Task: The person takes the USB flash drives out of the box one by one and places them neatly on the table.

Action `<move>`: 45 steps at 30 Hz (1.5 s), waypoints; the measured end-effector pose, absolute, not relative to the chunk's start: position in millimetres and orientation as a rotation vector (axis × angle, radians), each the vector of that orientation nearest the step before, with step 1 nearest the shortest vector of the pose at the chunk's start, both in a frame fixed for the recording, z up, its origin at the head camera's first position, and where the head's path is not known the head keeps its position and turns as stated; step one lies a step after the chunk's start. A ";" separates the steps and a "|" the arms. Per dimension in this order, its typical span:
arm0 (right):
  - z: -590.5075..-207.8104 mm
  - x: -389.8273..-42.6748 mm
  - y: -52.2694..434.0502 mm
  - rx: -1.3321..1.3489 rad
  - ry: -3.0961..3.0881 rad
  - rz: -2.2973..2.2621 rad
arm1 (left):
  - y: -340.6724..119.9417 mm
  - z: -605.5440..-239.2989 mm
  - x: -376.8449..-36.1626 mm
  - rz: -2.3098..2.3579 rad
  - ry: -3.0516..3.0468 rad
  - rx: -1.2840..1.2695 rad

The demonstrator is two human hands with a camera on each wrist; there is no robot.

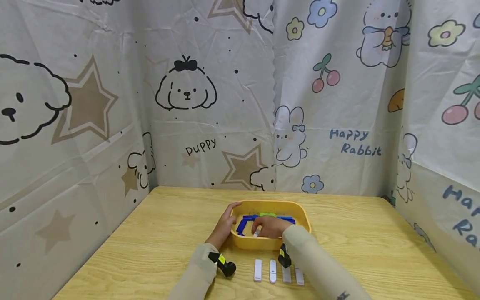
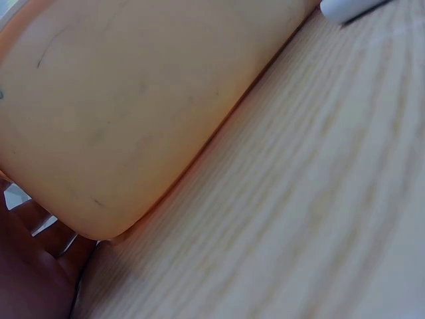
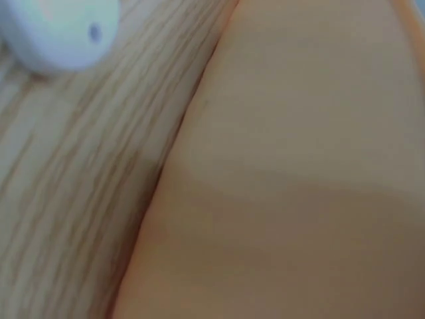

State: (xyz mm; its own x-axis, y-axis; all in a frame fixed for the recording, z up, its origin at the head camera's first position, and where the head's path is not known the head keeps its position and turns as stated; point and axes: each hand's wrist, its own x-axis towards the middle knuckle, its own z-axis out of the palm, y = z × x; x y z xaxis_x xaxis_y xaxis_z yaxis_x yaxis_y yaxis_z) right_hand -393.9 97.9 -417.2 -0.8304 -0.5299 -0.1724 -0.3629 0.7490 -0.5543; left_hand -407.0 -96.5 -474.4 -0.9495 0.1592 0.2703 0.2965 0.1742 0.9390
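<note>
This is looking like a makeshift recording booth, not a home room: cartoon-printed cloth sheets (image 1: 240, 96) are hanging as walls around three sides of a plain wooden table (image 1: 375, 246).

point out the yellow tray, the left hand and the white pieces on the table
yellow tray (image 1: 304, 216), head view, right rim
left hand (image 1: 225, 223), head view, back of hand
white pieces (image 1: 258, 270), head view, middle of leftmost piece

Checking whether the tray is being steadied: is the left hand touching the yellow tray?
Touching. The head view shows the left hand lying against the yellow tray, its fingers curled over the tray's left rim.
</note>
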 end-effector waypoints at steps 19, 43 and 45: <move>-422.2 -395.2 97.1 -0.741 2.789 -0.524 | -96.0 -467.1 -395.1 -1.919 -2.316 -0.452; -386.6 -371.2 149.9 -0.897 2.821 -0.976 | -97.2 -475.4 -405.4 -1.966 -2.327 -0.415; -383.1 -365.5 156.3 -0.900 2.828 -0.997 | -97.3 -474.9 -405.2 -1.967 -2.333 -0.413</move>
State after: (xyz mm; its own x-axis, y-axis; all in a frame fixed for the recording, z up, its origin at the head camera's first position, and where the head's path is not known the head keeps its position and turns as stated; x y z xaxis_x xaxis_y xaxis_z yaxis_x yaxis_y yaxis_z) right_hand -365.5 156.3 -383.1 -0.8348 -0.5225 0.1734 -0.5157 0.6321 -0.5783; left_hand -405.2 -97.3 -474.9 -0.9621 0.1632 0.2186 0.2430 0.1486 0.9586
